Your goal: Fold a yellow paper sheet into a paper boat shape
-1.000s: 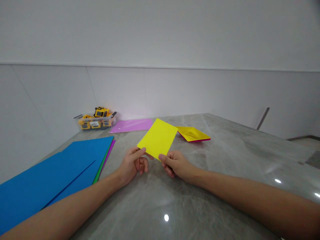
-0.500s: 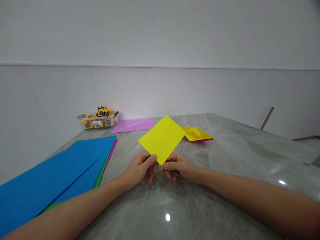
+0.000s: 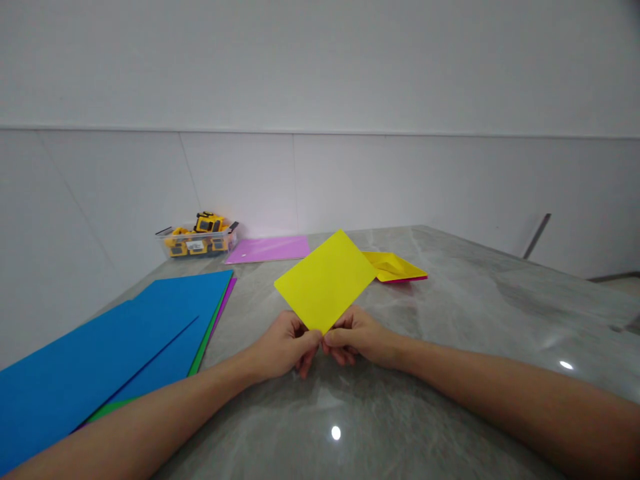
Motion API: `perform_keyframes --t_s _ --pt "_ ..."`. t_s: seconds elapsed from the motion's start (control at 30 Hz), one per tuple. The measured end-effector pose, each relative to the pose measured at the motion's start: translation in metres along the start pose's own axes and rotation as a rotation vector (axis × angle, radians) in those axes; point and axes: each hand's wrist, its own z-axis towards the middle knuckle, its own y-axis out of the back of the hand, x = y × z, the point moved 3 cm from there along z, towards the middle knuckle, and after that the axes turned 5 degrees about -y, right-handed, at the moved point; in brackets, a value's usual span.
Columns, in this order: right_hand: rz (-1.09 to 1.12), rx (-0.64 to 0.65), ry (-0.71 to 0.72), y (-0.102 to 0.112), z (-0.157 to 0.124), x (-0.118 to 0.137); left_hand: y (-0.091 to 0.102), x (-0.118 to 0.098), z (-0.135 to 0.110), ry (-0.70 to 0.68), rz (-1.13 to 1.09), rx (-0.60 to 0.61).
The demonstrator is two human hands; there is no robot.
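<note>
The yellow sheet (image 3: 327, 283) is held tilted above the worktop (image 3: 450, 333), one corner down; the left hand (image 3: 286, 343) and right hand (image 3: 361, 337) each have a narrow grip, pinching it at that lowest corner, presumably so most of its face is left uncovered; the folded yellow piece (image 3: 401, 268) lies beyond, partly hidden by it; the blue sheets (image 3: 125, 327) lie to the left, perhaps for elbow room.

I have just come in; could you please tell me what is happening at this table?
A person holds a plain yellow sheet up over the table, with the left hand and right hand gripping near its bottom corner. Beyond it, to the right, lies a folded yellow paper. A pile of coloured sheets, blue on top, lies at the left. Farther back are a lilac sheet and a clear box of yellow toys.
</note>
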Motion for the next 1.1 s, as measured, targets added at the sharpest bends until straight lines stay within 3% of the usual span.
perform_keyframes --t_s 0.23,0.43,0.5,0.6,0.7,0.8,0.9,1.0,1.1 --pt "0.031 -0.045 0.02 0.004 0.0 -0.002 0.0 0.002 -0.002 -0.012 -0.01 -0.008" --pt "-0.009 -0.027 0.051 0.0 -0.002 0.0 0.0 0.0 -0.004 -0.105 -0.038 0.028" --pt "-0.022 -0.178 0.121 0.009 0.0 0.005 0.003 0.0 -0.004 -0.137 0.013 -0.059" --pt "-0.03 -0.578 0.318 0.036 -0.004 0.018 0.01 0.0 -0.004 -0.172 0.159 -0.207" --pt "-0.004 -0.858 0.536 0.064 -0.014 0.032 0.015 -0.001 -0.003 -0.193 0.353 -0.254" --pt "-0.042 -0.883 0.624 0.078 -0.02 0.039 0.015 -0.003 -0.003 -0.237 0.545 -0.213" --pt "-0.069 -0.872 0.603 0.078 -0.022 0.039 0.014 -0.004 -0.004 -0.299 0.645 -0.16" --pt "-0.051 -0.879 0.556 0.071 -0.021 0.037 0.014 -0.005 -0.006 -0.316 0.646 -0.147" --pt "-0.025 -0.807 0.51 0.065 -0.018 0.035 0.014 -0.005 -0.007 -0.296 0.579 -0.141"
